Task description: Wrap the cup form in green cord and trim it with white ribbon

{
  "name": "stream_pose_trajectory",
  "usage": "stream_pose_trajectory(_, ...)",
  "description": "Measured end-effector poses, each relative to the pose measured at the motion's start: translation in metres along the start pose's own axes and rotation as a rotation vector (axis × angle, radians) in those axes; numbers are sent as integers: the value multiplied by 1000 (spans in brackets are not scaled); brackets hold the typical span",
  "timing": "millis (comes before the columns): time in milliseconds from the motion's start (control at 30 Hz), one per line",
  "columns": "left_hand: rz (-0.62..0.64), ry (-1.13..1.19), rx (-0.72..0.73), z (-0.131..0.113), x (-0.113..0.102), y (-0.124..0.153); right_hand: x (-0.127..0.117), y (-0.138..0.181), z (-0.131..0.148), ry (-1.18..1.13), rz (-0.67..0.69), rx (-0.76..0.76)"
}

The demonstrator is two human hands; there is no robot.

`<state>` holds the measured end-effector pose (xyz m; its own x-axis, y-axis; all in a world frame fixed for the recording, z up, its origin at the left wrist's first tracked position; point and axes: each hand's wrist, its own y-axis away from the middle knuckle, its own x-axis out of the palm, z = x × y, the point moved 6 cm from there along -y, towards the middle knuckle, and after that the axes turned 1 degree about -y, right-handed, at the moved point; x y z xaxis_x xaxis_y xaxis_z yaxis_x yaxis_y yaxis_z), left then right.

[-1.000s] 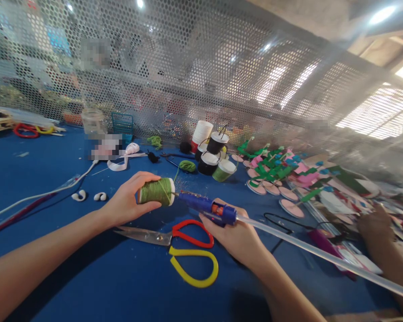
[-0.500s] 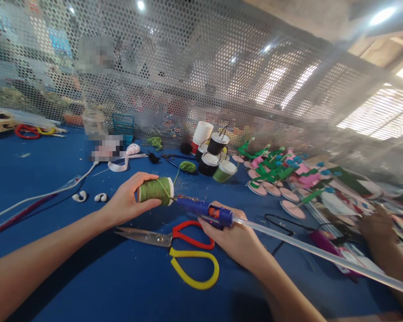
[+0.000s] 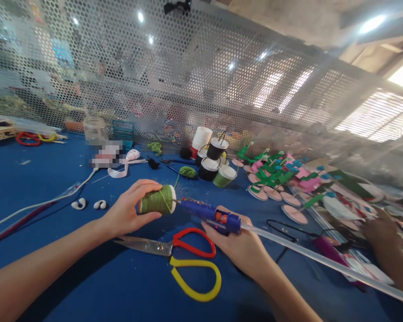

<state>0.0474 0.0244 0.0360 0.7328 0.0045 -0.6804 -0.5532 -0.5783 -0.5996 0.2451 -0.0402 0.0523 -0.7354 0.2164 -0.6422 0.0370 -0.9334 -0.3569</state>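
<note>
My left hand [image 3: 127,209] is closed around a small paper cup [image 3: 158,200] wrapped in green yarn, tilted on its side with its white rim facing right. A strand runs from it to a green yarn ball [image 3: 187,171] on the table. My right hand [image 3: 237,243] grips a blue hot glue gun [image 3: 210,213], its nozzle at the cup's rim; whether it touches, I cannot tell. A long clear glue stick [image 3: 309,253] sticks out of the gun's back. Below both hands lie large scissors [image 3: 159,247] with one red and one yellow handle.
Behind stand yarn-wrapped cups [image 3: 224,175] and a stack of white cups [image 3: 201,137]. Pink-based green paper flowers [image 3: 272,172] crowd the right, beside another person's hand [image 3: 383,230]. White earbuds [image 3: 100,204], a white cable [image 3: 58,194] and a second pair of scissors [image 3: 28,138] lie left. A perforated metal screen [image 3: 154,85] rises behind.
The view has tilted up slightly, so the table things sit lower. The cup and glue gun have moved slightly right in view, with the nozzle still by the rim.
</note>
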Motion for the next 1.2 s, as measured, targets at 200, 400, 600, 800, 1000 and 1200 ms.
stream_pose_trajectory(200,47,-21,68,-5,3,3,-3,-2,2,16,10,22)
stream_pose_trajectory(400,65,-42,157,-8,5,6,-3,-4,1,18,8,46)
stream_pose_trajectory(600,102,-76,232,-14,6,7,0,-6,-3,25,-24,45)
stream_pose_trajectory(800,88,-44,190,-10,7,7,-1,-4,-3,17,-12,71)
stream_pose_trajectory(1000,36,-5,10,-1,3,3,2,-1,-5,10,-23,23)
stream_pose_trajectory(1200,-14,31,-90,4,0,-1,9,4,-13,-26,-3,33)
